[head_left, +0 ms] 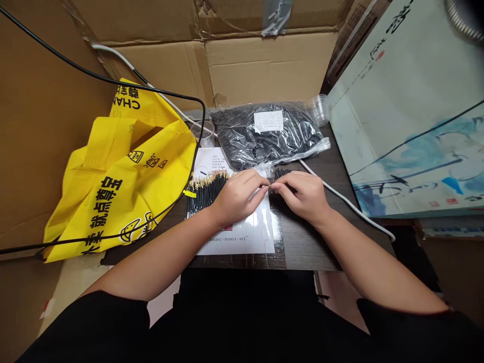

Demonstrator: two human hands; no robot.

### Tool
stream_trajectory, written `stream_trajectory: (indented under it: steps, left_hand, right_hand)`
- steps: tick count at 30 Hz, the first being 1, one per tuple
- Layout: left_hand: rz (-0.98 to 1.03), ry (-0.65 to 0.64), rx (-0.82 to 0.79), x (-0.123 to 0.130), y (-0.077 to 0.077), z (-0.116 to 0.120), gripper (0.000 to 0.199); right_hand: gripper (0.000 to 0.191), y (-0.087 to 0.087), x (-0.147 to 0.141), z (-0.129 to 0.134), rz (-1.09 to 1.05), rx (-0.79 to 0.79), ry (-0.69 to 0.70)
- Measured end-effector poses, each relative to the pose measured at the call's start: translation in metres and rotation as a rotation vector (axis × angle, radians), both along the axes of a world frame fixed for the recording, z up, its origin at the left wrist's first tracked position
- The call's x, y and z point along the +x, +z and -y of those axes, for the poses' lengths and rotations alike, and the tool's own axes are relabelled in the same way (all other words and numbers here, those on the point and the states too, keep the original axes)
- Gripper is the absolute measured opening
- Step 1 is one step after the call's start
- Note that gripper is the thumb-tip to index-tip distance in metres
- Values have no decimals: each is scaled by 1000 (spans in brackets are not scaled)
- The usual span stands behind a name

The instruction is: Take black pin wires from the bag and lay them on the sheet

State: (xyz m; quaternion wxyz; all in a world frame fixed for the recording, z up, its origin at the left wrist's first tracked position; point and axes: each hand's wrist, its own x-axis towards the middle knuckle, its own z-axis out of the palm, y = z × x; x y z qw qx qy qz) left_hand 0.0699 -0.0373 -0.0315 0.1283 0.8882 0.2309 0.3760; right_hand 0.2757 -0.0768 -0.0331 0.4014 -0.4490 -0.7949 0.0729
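My left hand is closed in a pinch above a white printed sheet, gripping a tiny gold-coloured pin. Right against its fingertips, my right hand pinches too; what lies between its thumb and finger is mostly hidden. Beside my left hand lies a dense bundle of thin black pieces with gold tips, spread over the sheet. Several short black pieces show just behind my right hand, partly covered by it.
Behind my hands sits a clear plastic bag full of black parts, with a white label. Clear plastic cups stand at its right. A yellow bag and a black cable are left; a large pale printed bag is right.
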Motion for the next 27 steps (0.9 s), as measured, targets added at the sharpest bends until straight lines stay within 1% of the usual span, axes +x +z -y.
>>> stream_trajectory:
  steps: [5, 8, 12, 13, 14, 17, 19, 22, 27]
  left_hand:
    - [5, 4, 48, 0, -1, 0, 10]
    - [-2, 10, 86, -1, -3, -1, 11]
    - [-12, 21, 82, -1, -3, 1, 13]
    - [-12, 24, 77, -1, -3, 1, 13]
    - [-9, 26, 71, -1, -3, 2, 12]
    - [27, 38, 32, -1, -3, 2, 11]
    - [56, 46, 6, -1, -3, 1, 11]
    - [76, 49, -2, -2, -4, -1, 13]
    - [43, 70, 39, -4, -6, -2, 14]
  right_hand:
    - [12, -1, -2, 0, -12, -10, -1]
    - [19, -2, -6, 0, -18, 2, -15]
    - [30, -1, -7, -1, -12, -20, -19]
    - [30, 0, -6, -1, -11, -26, -17]
    - [28, 2, -5, -1, -13, -28, -12]
    - [7, 7, -1, 0, -19, -29, 18]
    - [11, 10, 0, 0, 6, -28, 38]
    - [8, 10, 1, -1, 40, -29, 42]
    - [7, 7, -1, -1, 2, -22, 40]
